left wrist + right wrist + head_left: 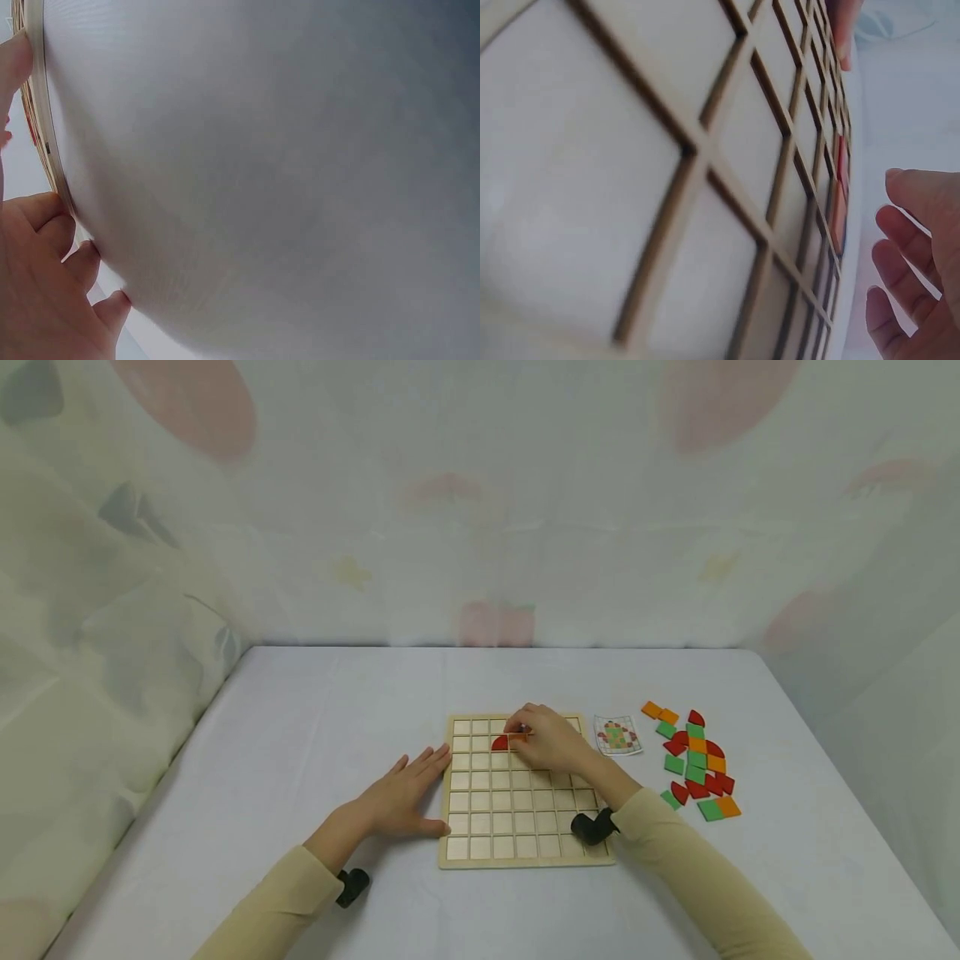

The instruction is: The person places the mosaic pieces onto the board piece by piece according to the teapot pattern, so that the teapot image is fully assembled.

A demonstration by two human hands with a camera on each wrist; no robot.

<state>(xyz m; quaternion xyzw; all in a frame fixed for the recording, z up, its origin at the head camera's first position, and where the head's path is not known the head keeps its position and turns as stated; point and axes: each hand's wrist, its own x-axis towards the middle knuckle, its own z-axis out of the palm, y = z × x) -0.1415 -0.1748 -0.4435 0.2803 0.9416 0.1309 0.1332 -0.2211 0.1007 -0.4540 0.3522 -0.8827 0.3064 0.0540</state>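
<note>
A wooden grid board (480, 863) lies flat, with a red quarter-round piece (499, 743) in one of its upper squares. Beside that piece, an orange piece (839, 217) shows in the right wrist view. My right hand (551, 742) is over the board's upper part, partly covering the orange piece in the head view. Its fingers are loosely bent, and the right wrist view shows nothing held between them. Along the board's left edge rests my left hand (401, 795), fingers spread and thumb and fingertips touching the rim (46, 127).
Right of the board lies a small pattern card (618, 736) with a coloured grid picture. Farther right, several loose red, green and orange pieces (697, 760) are scattered on the white tablecloth (337, 693). Cloth walls stand at the back and both sides.
</note>
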